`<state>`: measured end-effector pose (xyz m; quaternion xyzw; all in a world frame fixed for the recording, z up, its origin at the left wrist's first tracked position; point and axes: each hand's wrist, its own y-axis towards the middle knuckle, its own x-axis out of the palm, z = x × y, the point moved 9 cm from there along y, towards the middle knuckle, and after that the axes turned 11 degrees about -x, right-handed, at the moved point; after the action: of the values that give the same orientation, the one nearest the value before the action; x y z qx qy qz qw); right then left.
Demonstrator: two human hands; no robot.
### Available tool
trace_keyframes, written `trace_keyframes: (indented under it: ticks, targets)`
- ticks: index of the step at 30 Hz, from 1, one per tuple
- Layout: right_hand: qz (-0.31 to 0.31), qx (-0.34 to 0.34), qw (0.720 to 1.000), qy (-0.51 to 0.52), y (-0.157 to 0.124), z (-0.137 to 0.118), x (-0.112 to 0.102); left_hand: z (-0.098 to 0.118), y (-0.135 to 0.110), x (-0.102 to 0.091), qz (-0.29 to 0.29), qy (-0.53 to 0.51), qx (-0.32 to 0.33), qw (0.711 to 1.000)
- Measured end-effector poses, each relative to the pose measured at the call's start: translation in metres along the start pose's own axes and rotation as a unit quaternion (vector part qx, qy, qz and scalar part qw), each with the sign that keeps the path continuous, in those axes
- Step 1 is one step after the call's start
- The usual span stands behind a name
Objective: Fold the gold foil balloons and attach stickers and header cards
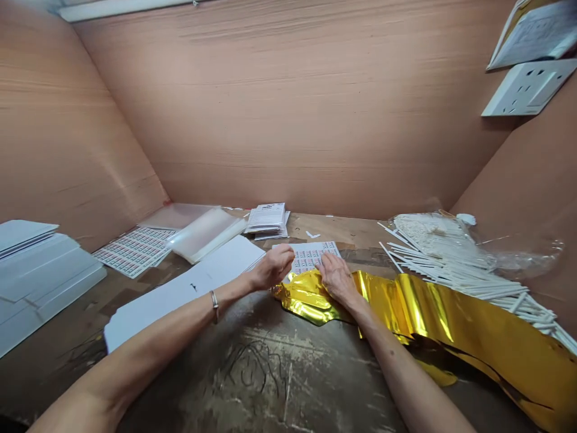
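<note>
My left hand [276, 265] is closed in a pinch just above the crumpled left end of a long piece of shiny gold foil [424, 305]. What lies between its fingertips is too small to make out. My right hand [338, 279] rests palm down over the foil, its bent fingers pressing on it beside a sheet of small printed stickers [308, 257]. This sheet lies flat behind the foil, partly covered by both hands. From my hands the foil runs in loose, overlapping layers to the lower right corner.
White card sheets [180, 294] lie left of my hands, near clear plastic sleeves [210, 231] and another sticker sheet [135, 249]. A printed stack [267, 218] stands behind. White sticks [478, 282] pile up at right. Folded white card [45, 270] sits far left. Brown panels [306, 108] enclose the table.
</note>
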<state>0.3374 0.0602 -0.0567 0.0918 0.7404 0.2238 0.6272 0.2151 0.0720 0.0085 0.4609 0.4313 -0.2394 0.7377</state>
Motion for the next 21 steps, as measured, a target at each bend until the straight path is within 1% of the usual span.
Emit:
trace_keyframes:
  ticks: [2,4,7,10,14,17,21]
  targets:
    - [0.029,-0.003,1.000,-0.002,0.005,-0.002,-0.015,0.017,-0.032,-0.003,-0.025,0.055,0.041,0.997]
    - [0.041,0.002,0.999,-0.007,0.009,-0.005,-0.028,0.027,-0.057,0.001,-0.060,0.110,0.079,0.989]
    - [0.023,-0.002,1.000,-0.007,0.012,-0.014,-0.038,0.034,-0.078,0.008,-0.099,0.162,0.136,0.972]
    - [0.007,-0.033,0.999,0.001,0.007,-0.032,-0.041,0.035,-0.082,0.013,-0.098,0.165,0.159,0.968]
    - [-0.026,-0.055,0.998,0.020,-0.008,-0.052,-0.035,0.040,-0.081,0.022,-0.096,0.171,0.184,0.963]
    - [-0.041,-0.056,0.997,0.042,-0.017,-0.060,-0.029,0.042,-0.082,0.031,-0.107,0.190,0.202,0.955]
    - [-0.046,-0.064,0.994,0.076,-0.023,-0.067,-0.024,0.041,-0.082,0.037,-0.123,0.212,0.209,0.947]
